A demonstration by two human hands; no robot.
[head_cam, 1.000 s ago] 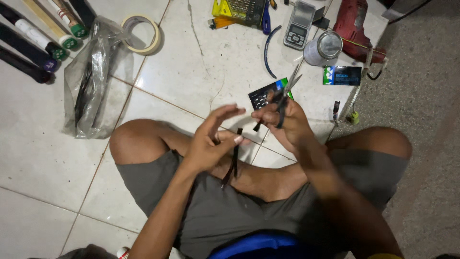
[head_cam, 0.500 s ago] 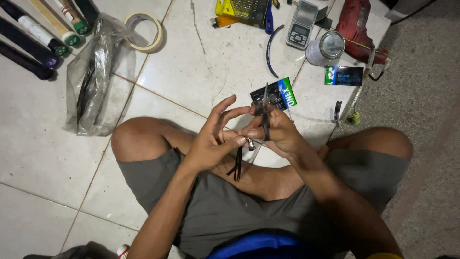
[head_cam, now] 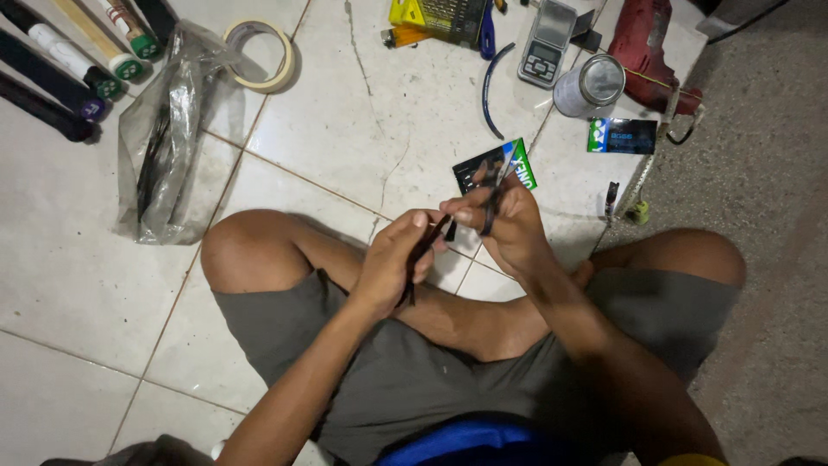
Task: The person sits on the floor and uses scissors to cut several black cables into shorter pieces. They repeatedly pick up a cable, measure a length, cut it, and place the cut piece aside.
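Note:
I sit cross-legged on a tiled floor with both hands together above my knees. My left hand (head_cam: 395, 261) pinches a thin black strip (head_cam: 423, 252) that hangs down toward my lap. My right hand (head_cam: 513, 231) grips a slim dark hand tool (head_cam: 492, 197), which looks like small scissors or pliers, and its tip meets the top of the strip. The fingertips of both hands nearly touch. A black and green packet (head_cam: 504, 160) lies on the floor just beyond my right hand.
A clear plastic bag (head_cam: 164, 138) with dark strips, a tape roll (head_cam: 259, 56) and several racket handles (head_cam: 69, 60) lie at the left. Ahead are a yellow bit case (head_cam: 435, 17), a pocket scale (head_cam: 550, 43), a tin can (head_cam: 589, 85), a red drill (head_cam: 647, 47) and a blue packet (head_cam: 621, 135).
My left fingers, spread half a second ago, have closed on the black strip. My right hand has brought the tool down and in toward the left hand.

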